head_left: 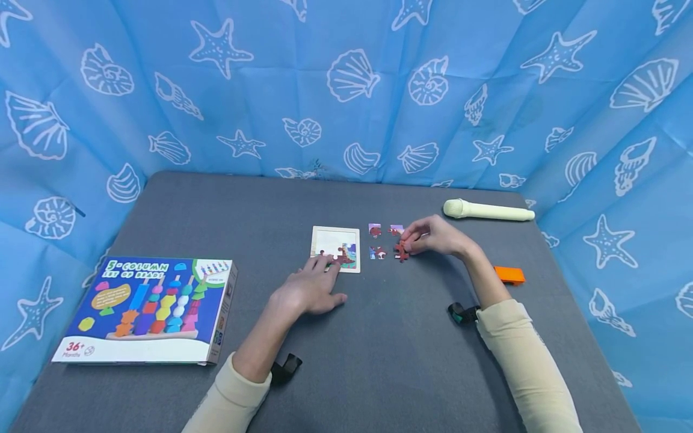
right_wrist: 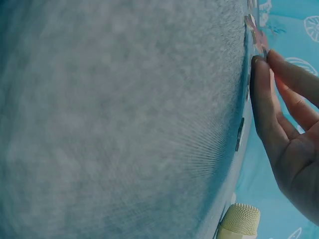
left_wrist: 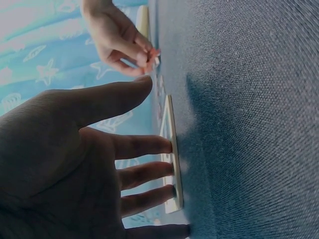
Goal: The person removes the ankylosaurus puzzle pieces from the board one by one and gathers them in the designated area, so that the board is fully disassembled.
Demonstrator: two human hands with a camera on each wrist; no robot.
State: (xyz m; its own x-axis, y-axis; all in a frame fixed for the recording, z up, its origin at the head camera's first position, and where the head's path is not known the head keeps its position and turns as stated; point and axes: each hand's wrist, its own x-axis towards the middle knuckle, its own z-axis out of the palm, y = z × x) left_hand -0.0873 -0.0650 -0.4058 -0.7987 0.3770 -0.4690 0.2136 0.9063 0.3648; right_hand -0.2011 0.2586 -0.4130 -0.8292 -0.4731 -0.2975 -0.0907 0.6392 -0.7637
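Red piece (head_left: 400,249): we're pinching it in our right hand (head_left: 437,236), right of the tray (head_left: 336,228), seemingly picking it up; lifting is probably calling for a steady grip.
Tray: we're resting our left hand (head_left: 308,290) on it, fingers apart.

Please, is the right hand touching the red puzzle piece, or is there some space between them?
Touching. The left wrist view shows the right hand pinching the red puzzle piece, with no gap where they meet.
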